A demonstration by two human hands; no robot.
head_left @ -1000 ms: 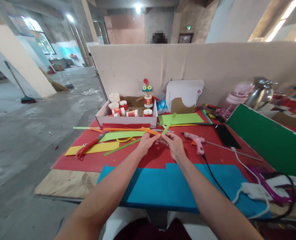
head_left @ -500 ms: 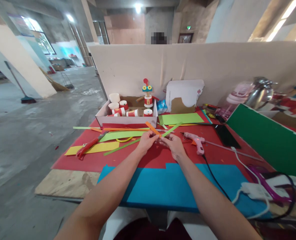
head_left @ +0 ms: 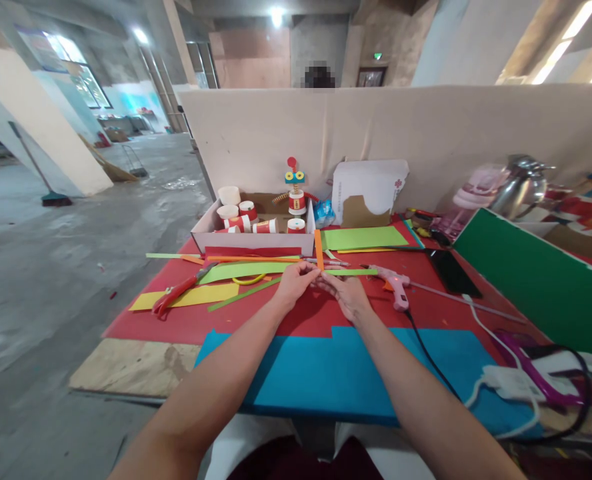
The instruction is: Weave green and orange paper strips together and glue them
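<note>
Between my two hands, an orange paper strip (head_left: 319, 248) and a green paper strip (head_left: 352, 272) meet at a corner. Orange points away from me and green points right, toward the glue gun. My left hand (head_left: 296, 280) pinches the joint from the left, and my right hand (head_left: 345, 290) closes on it from the right. The exact fold under the fingertips is hidden. Just right of my right hand, a pink glue gun (head_left: 393, 283) lies on the red sheet (head_left: 296, 323). Scissors with red handles (head_left: 176, 297) rest left of my hands, over yellow paper (head_left: 211, 295).
Behind my hands stands a box (head_left: 256, 244) of paper cups with a cup robot figure (head_left: 296, 193). Green sheets (head_left: 366, 237) lie to its right. A phone (head_left: 453, 272), a green board (head_left: 536, 280) and a power strip with cables (head_left: 511, 383) are at right. Blue paper (head_left: 316, 373) covers the near edge.
The orange strip has swung from leaning left to pointing straight away. The green strip has turned down from a diagonal to nearly level. Both hands stay in about the same place.
</note>
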